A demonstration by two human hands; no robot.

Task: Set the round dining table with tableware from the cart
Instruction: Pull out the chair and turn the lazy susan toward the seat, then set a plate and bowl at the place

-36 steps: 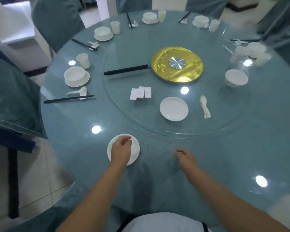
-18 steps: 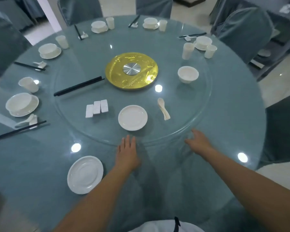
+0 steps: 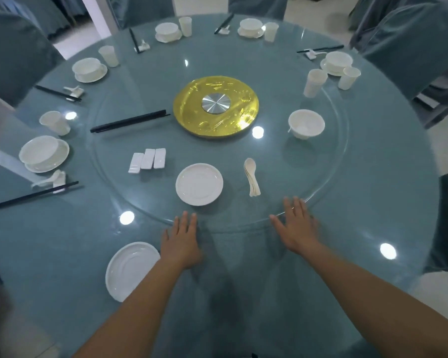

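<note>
One round table is covered by a blue-grey cloth under glass. One glass turntable is mounted at its centre, and one gold disc is seated at the turntable's middle.

Two hands are laid flat near the turntable's near rim, fingers straight and nothing gripped: the left hand and the right hand. Contact with the glass rim cannot be confirmed.

Two loose plates are counted: one plate on the cloth, just left of the left hand, and one plate on the turntable. One loose bowl is placed on the turntable's right side.

Five place settings, each a bowl on a saucer, are arranged around the far and left edge; the nearest one is at the left.

Six cups are visible; one cup is standing at the turntable's far right rim.

One bundle of black chopsticks lies on the turntable. Three white rests are set side by side. One stack of spoons lies right of the turntable plate; the number cannot be told.
</note>
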